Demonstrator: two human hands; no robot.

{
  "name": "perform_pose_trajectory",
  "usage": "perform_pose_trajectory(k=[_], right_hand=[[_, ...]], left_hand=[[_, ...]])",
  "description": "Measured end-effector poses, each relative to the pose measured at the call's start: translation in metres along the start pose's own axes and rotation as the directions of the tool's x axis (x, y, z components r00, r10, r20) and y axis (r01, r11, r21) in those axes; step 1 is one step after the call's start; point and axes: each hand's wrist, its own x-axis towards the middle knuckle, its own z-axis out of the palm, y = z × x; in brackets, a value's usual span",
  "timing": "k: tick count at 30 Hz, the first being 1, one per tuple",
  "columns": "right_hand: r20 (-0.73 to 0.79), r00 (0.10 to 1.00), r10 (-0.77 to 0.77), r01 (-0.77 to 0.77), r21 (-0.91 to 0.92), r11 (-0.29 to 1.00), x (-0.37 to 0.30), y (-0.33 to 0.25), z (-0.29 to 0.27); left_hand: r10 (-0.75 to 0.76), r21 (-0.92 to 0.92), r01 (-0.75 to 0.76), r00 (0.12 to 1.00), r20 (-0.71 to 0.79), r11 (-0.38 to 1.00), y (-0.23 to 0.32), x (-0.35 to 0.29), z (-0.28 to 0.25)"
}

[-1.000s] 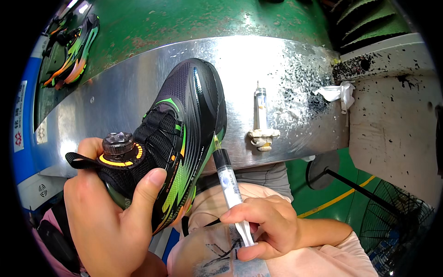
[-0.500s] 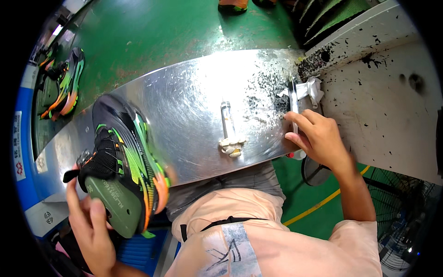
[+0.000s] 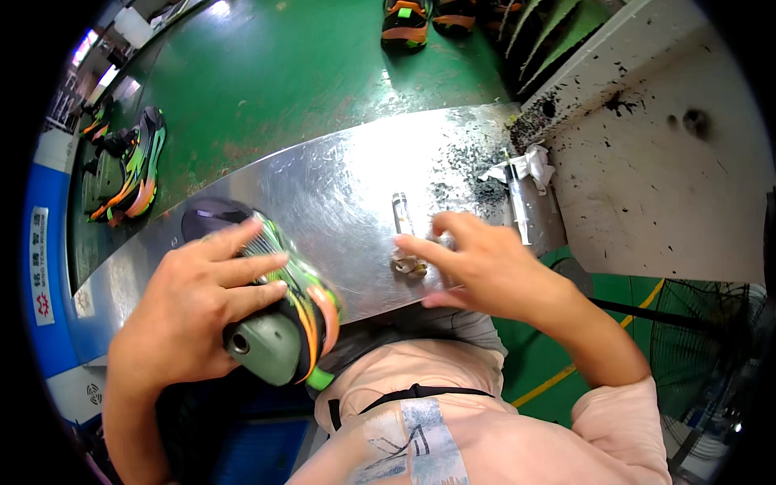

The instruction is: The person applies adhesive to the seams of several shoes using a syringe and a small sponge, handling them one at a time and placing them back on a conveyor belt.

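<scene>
A black, green and orange sneaker (image 3: 311,279) with a green plastic shoe last (image 3: 273,349) in it lies tilted at the metal worktop's left part. My left hand (image 3: 202,299) grips it from above, fingers laid across the upper; the thumb is hidden. My right hand (image 3: 477,263), fingers apart and seemingly empty, hovers beside a clear tube (image 3: 400,212) with a pale, crusted lump (image 3: 409,265) at its near end. The hand partly covers that lump. Farther right, a slim syringe (image 3: 518,206) rests next to a crumpled white tissue (image 3: 533,166).
The metal worktop (image 3: 323,174) carries black specks toward its right end, where a stained pale panel (image 3: 663,178) rises. Beyond lies a green surface (image 3: 267,89) with another sneaker (image 3: 133,170) at left and more shoes (image 3: 406,24) at the far side. A black fan (image 3: 699,347) stands lower right.
My right hand has left the syringe and moved left to the clear tube. My left hand has gone from the last's heel end to the top of the sneaker, which has shifted right.
</scene>
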Motion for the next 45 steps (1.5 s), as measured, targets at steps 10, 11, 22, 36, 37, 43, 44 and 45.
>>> perform_pose_trajectory(k=[10,11,22,36,37,43,44,45], right_hand=[[0.207,0.918,0.338,-0.392,0.602,0.695,-0.025,-0.018,0.014],[0.143,0.938,0.316,-0.333,0.628,0.703,-0.030,-0.018,0.015],[0.061,0.994,0.086,-0.053,0.995,-0.086,0.053,-0.079,-0.011],[0.170,0.977,-0.127,-0.198,0.947,-0.254,0.123,-0.099,0.021],[0.182,0.976,-0.121,-0.206,0.949,-0.239,0.124,-0.101,0.018],[0.165,0.979,-0.119,-0.192,0.941,-0.278,0.124,-0.104,0.017],[0.165,0.979,-0.116,-0.193,0.937,-0.291,0.124,-0.104,0.017],[0.166,0.980,-0.114,-0.193,0.933,-0.304,0.124,-0.104,0.018]], left_hand=[[-0.236,0.114,0.352,0.801,-0.550,0.929,0.064,-0.053,0.076],[-0.243,0.112,0.369,0.783,-0.573,0.923,0.066,-0.055,0.082],[-0.253,0.014,0.343,0.721,-0.645,0.939,0.064,-0.060,0.097],[-0.262,0.025,0.341,0.764,-0.590,0.940,0.063,-0.065,0.094],[-0.259,0.027,0.339,0.765,-0.589,0.940,0.062,-0.066,0.094],[-0.259,0.023,0.333,0.772,-0.580,0.943,0.063,-0.067,0.094],[-0.260,0.022,0.335,0.769,-0.583,0.942,0.063,-0.067,0.095],[-0.260,0.021,0.336,0.767,-0.587,0.942,0.063,-0.067,0.095]])
